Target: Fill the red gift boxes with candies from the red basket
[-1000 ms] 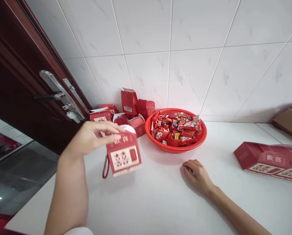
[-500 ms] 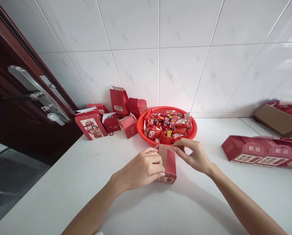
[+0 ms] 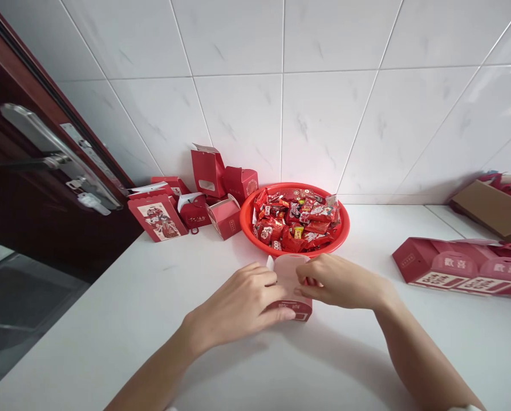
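Observation:
A small red paper candy box [image 3: 300, 308] stands on the white table in front of me, its pale inside and a raised back flap showing. Around its left side is my left hand [image 3: 251, 297], with the thumb along the front edge and the fingers over the side. My right hand [image 3: 336, 282] is closed at the box's right side, fingers curled at the rim; its fingertips are partly hidden. Just behind the box sits a red plastic basket [image 3: 345, 228] filled with red-wrapped candies [image 3: 298, 217].
Several red paper boxes [image 3: 225, 217] stand at the back left by the tiled wall. A row of red candy boxes [image 3: 456, 268] lies at the right, with a brown cardboard box [image 3: 486, 208] behind. A dark door [image 3: 37, 188] borders the table's left.
The box top, partly folded over before, is now open with its back flap raised. My right hand has moved from the far corner nearer, to the right side, and its fingers have curled.

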